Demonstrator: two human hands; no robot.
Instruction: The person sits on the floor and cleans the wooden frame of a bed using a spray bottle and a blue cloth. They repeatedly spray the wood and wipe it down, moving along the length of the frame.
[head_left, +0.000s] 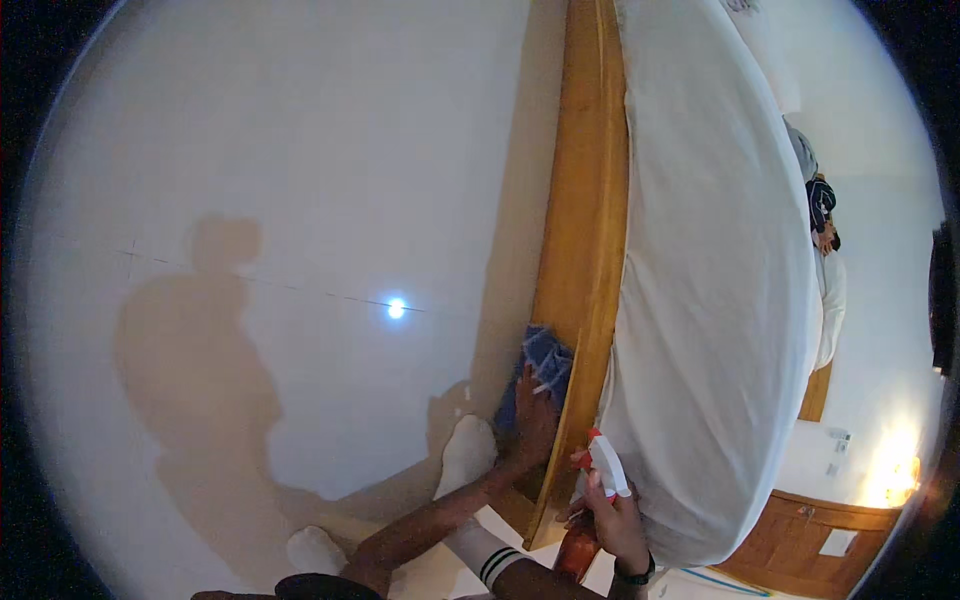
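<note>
My left hand [537, 412] presses a blue checked cloth [546, 352] against the side of a wooden bed frame [572, 220]. Part of the cloth hangs down beside the fingers, which are partly lost in shadow. On the right, close to the corner of the frame, my right hand [622, 525] is closed around a spray bottle. Its trigger head [605, 465] is white and red, and the reddish-brown bottle body [577, 552] shows below the hand. A dark band circles my right wrist.
A mattress with a white sheet [700, 250] lies right of the frame. My white-socked feet [468, 455] stand on the pale tiled floor [330, 150], where my shadow falls. Farther right are another person [822, 215], a wooden door [820, 545] and a lit lamp [903, 480].
</note>
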